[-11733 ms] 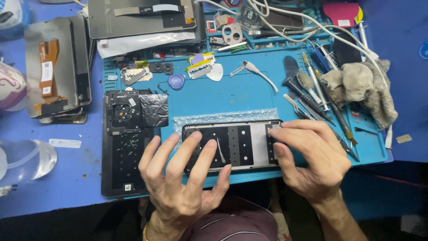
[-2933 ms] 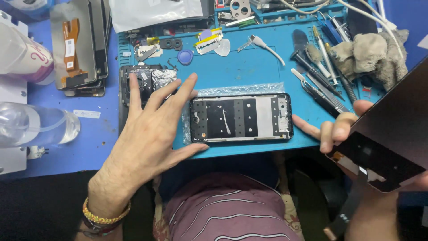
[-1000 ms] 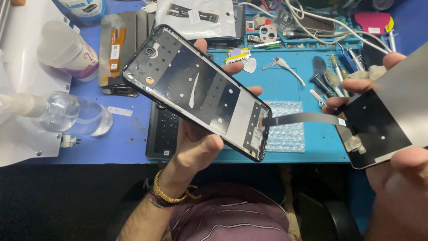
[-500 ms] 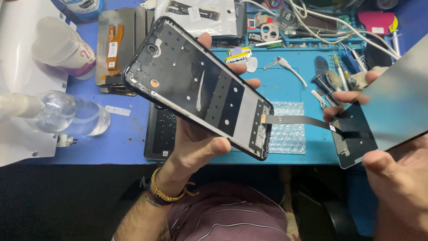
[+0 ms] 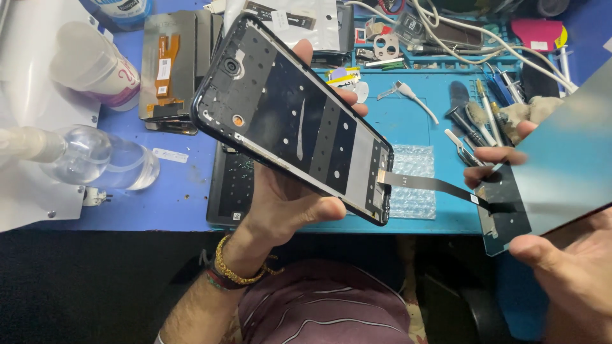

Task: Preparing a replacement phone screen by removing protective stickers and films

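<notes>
The left hand [image 5: 280, 204] is gripping a black phone frame [image 5: 293, 118] from underneath, thumb lying along its lower edge and fingertips curling over the far edge, holding it tilted above the blue mat [image 5: 414, 127]. The frame's inner side is facing up, showing its camera hole and small round openings.

The right hand [image 5: 561, 255] is holding a screen panel [image 5: 554, 172] out at the right — fingers wrapping its far edge, thumb pressing near the lower corner. A thin dark flex cable [image 5: 433, 185] is running from the panel's corner across to the frame's lower end, where its tip is touching the frame's edge.

Under the cable, a patch of bubble wrap [image 5: 414, 185] is lying on the mat. A black part [image 5: 229, 191] with a dotted surface is sitting just beneath the raised frame. Tweezers and screwdrivers [image 5: 472, 121] are lying near the right fingers, with white cables [image 5: 472, 38] looping behind them. At the left — on the darker blue table — a clear bottle [image 5: 95, 159] is lying on its side, near a stack of panels [image 5: 172, 70] with orange flex strips.
</notes>
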